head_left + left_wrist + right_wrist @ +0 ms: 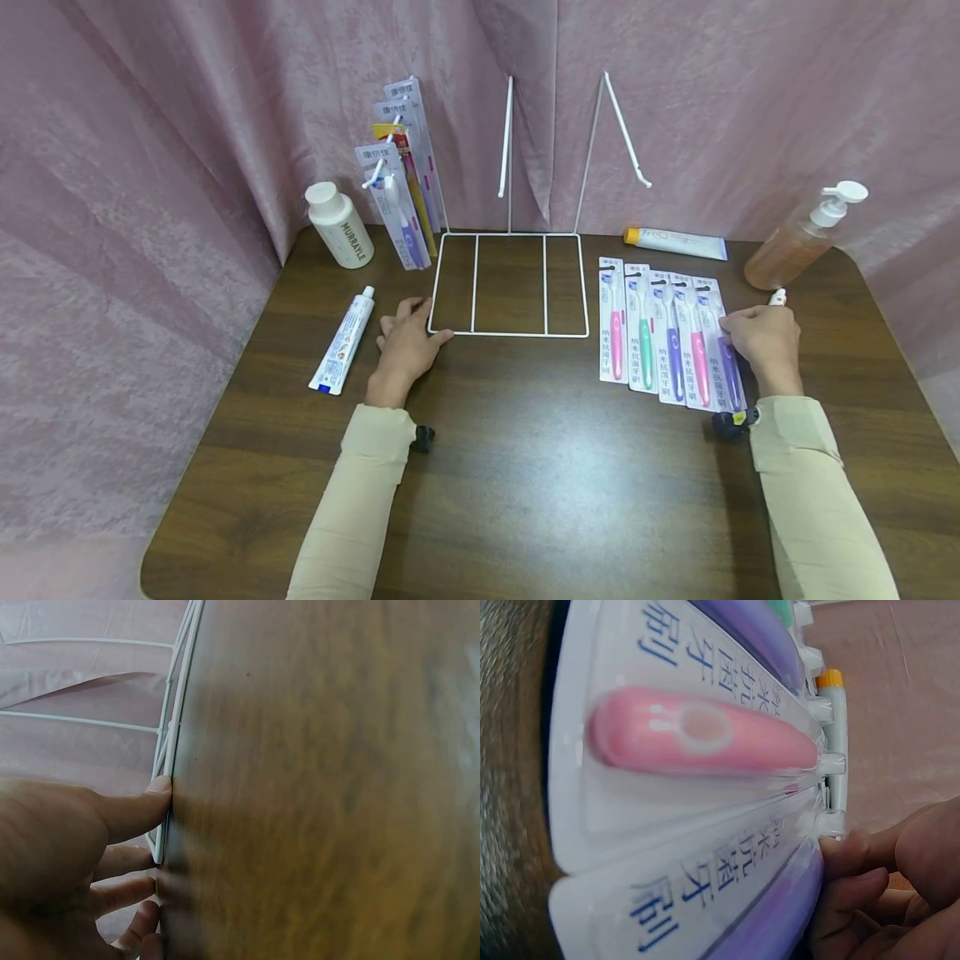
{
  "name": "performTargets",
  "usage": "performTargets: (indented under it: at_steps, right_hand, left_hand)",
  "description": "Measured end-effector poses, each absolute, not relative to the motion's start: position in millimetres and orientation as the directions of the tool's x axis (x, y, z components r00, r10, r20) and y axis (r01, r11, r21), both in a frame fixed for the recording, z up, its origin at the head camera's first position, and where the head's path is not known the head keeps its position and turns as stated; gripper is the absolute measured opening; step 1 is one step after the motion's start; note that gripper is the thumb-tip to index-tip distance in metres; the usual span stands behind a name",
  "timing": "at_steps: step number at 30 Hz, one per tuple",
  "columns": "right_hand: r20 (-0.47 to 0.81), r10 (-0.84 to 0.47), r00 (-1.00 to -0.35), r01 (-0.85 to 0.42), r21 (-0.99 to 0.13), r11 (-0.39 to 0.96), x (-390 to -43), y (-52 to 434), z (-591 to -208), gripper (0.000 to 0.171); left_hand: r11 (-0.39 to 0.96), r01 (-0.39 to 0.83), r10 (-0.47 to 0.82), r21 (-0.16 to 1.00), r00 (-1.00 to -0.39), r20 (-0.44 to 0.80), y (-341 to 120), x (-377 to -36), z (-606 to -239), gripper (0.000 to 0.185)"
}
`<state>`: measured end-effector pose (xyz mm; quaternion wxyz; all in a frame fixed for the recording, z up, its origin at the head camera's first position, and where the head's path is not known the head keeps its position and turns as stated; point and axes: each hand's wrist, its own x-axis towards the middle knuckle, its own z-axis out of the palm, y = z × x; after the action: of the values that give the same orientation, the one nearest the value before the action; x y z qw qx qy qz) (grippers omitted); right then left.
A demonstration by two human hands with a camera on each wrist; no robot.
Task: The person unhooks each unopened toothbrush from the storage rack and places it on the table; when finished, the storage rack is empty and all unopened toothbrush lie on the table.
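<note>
Hands at the white wire display rack (509, 285) on the dark wooden worktop (525, 467).
Left hand (406, 343), grip relaxed, touches the rack's corner; right hand (763, 342) pinches the rightmost purple toothbrush blister pack (726, 350). Left of the rack stands a white "MURRAYLE" bottle (339, 225).

Legible text — obs:

- White bottle (339, 225), rear left of table: "MURRAYLE" printed vertically, dark letters.
- Toothbrush blister packs (671, 337), row on right side of table: blue Chinese chars running down each card. Right wrist view, close-up of pink-handled pack (697, 739): "抗菌牙刷" readable; same chars repeat on adjacent purple-handled pack (705, 900). Head view shows approx. "纳米抗菌牙刷" — first 2 chars small, low confidence.
- Toothpaste tube (343, 340), left: print present, too small to read.
- Tube w/ orange cap (678, 242), rear right: lettering illegible.
- Hanging packs (397, 179) on rack, rear left: header print blurred, not readable.
- Pump bottle (798, 242): no legible label.
</note>
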<state>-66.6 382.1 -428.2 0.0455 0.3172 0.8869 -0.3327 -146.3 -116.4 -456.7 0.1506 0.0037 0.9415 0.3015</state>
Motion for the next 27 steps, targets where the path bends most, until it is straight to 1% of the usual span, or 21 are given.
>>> performTargets:
  at_steps: [6, 10, 13, 15, 17, 20, 21, 23, 24, 26, 27]
  right_hand:
    - [-0.293, 0.537, -0.791, 0.598, -0.555, 0.578, -67, 379, -428, 0.044]
    - [-0.218, 0.539, -0.814, 0.558, -0.551, 0.620, -67, 365, -430, 0.052]
    - [-0.125, 0.495, -0.860, 0.475, -0.552, 0.685, -68, 338, -430, 0.056]
    - [-0.060, 0.428, -0.902, 0.386, -0.557, 0.736, -71, 311, -428, 0.057]
    - [-0.008, 0.317, -0.948, 0.266, -0.565, 0.781, -73, 286, -427, 0.060]
    - [0.024, 0.146, -0.989, 0.108, -0.556, 0.824, -79, 252, -426, 0.069]
    - [0.039, 0.099, -0.994, 0.064, -0.533, 0.844, -84, 244, -431, 0.073]
    - [0.025, 0.019, -0.999, 0.005, -0.490, 0.872, -91, 229, -434, 0.080]
    - [0.017, -0.007, -1.000, -0.014, -0.467, 0.884, -94, 224, -437, 0.083]
    - [0.008, -0.047, -0.999, -0.046, -0.416, 0.908, -106, 221, -455, 0.090]
    - [0.003, -0.055, -0.998, -0.052, -0.395, 0.917, -110, 220, -462, 0.091]
  left_hand:
    - [0.823, -0.084, 0.091, 0.562, -0.957, -0.277, -117, -145, -455, 0.078]
    - [0.831, -0.079, 0.093, 0.550, -0.956, -0.278, -115, -143, -452, 0.077]
    - [0.832, -0.074, 0.095, 0.550, -0.957, -0.273, -113, -142, -450, 0.077]
    - [0.835, -0.068, 0.095, 0.545, -0.959, -0.266, -113, -142, -450, 0.077]
    - [0.836, -0.062, 0.099, 0.545, -0.960, -0.261, -114, -142, -451, 0.077]
    - [0.830, -0.068, 0.098, 0.554, -0.960, -0.264, -115, -142, -452, 0.077]
    - [0.826, -0.070, 0.097, 0.559, -0.960, -0.263, -116, -142, -452, 0.077]
    - [0.824, -0.073, 0.095, 0.562, -0.960, -0.263, -117, -142, -452, 0.077]
    - [0.822, -0.073, 0.094, 0.565, -0.961, -0.260, -117, -141, -452, 0.077]
    - [0.816, -0.073, 0.091, 0.574, -0.964, -0.251, -117, -141, -453, 0.077]
    - [0.818, -0.070, 0.091, 0.571, -0.964, -0.248, -117, -141, -453, 0.077]
